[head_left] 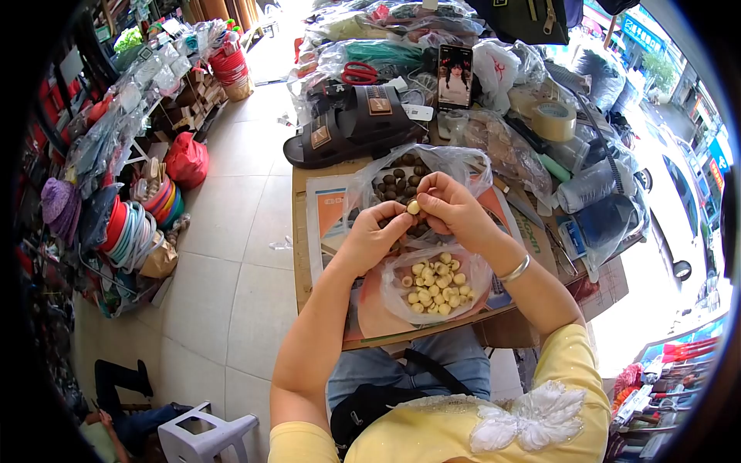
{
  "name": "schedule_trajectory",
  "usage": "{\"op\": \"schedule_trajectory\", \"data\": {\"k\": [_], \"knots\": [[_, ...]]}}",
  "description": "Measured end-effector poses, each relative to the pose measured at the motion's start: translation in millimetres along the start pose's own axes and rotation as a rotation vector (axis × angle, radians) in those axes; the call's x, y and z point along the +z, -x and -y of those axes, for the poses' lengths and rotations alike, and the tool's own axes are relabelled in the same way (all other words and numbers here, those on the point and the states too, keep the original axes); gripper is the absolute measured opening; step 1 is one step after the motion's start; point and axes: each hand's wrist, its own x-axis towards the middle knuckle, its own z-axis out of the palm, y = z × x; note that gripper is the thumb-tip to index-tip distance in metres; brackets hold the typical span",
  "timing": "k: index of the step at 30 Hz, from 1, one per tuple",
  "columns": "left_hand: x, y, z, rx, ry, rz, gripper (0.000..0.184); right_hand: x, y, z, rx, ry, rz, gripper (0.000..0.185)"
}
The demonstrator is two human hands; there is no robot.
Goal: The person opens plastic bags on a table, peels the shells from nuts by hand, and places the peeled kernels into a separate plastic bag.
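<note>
Both hands meet over the table's near part, pinching a small round nut with a pale kernel [413, 207], which looks like a macadamia. My left hand [373, 236] grips it from the left with thumb and fingers. From the right, my right hand [457, 207], with a silver bangle on the wrist, closes on the same nut. Just beyond the hands lies an open plastic bag with several brown unshelled nuts [397, 184]. Nearer my lap, a clear plastic bag [392, 289] holds several pale shelled kernels [438, 285]. Any shell left on the held nut is partly covered by my fingers.
A dark sandal [340, 133], a propped phone [455, 76], red-handled scissors [360, 73] and a tape roll [553, 120] sit among plastic bags. A knife blade [525, 210] lies right. A grey plastic stool [208, 432] and another person's legs [127, 386] are lower left.
</note>
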Motion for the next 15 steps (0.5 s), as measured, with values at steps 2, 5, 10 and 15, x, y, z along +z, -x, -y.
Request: {"op": "schedule_trajectory", "data": {"k": [2, 5, 10, 15], "knots": [[2, 1, -3, 0.009, -0.029, -0.033, 0.02, 2, 1, 1, -0.072, 0.076, -0.013, 0.018], [5, 2, -4, 0.073, -0.152, -0.097, 0.02, 6, 2, -1, -0.181, 0.25, -0.024, 0.022], [7, 0, 2, 0.236, -0.245, -0.14, 0.019, 5, 5, 6, -0.146, 0.309, -0.08, 0.025], [0, -5, 4, 0.142, -0.002, -0.136, 0.019, 1, 19, 18, -0.042, 0.278, -0.033, 0.022]]}}
